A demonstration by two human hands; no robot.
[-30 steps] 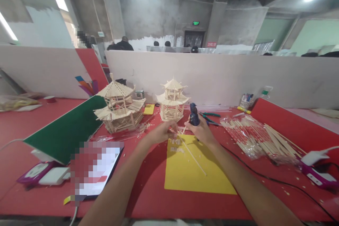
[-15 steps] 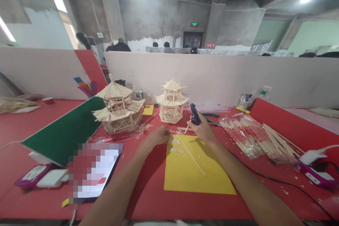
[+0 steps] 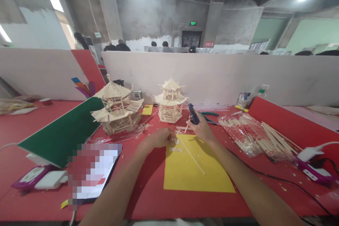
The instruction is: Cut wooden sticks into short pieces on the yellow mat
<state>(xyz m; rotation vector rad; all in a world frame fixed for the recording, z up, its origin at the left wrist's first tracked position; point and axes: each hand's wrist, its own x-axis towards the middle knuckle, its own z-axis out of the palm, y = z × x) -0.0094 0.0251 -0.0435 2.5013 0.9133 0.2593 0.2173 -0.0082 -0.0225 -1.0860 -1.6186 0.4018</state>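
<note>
My right hand is wrapped round what looks like a dark blue glue gun. A short thin wooden stick points down from its fingers. My left hand is curled, fingertips together, over the upper left corner of a yellow sheet. Whatever is in that pinch is too small to make out. Beside it, short wooden pieces lie in rows, and one long thin stick crosses the sheet. Behind the hands stands a small wooden pagoda model.
A larger pagoda model stands left, by a green board. A blurred tablet-like device lies nearer. On the right are green-handled pliers, bagged wooden sticks, a pen basket, a black cable and a purple power strip.
My left hand has moved slightly right, over the upper row of short pieces, and now covers part of it. My right hand keeps its grip and place. The whole view has shifted slightly.
</note>
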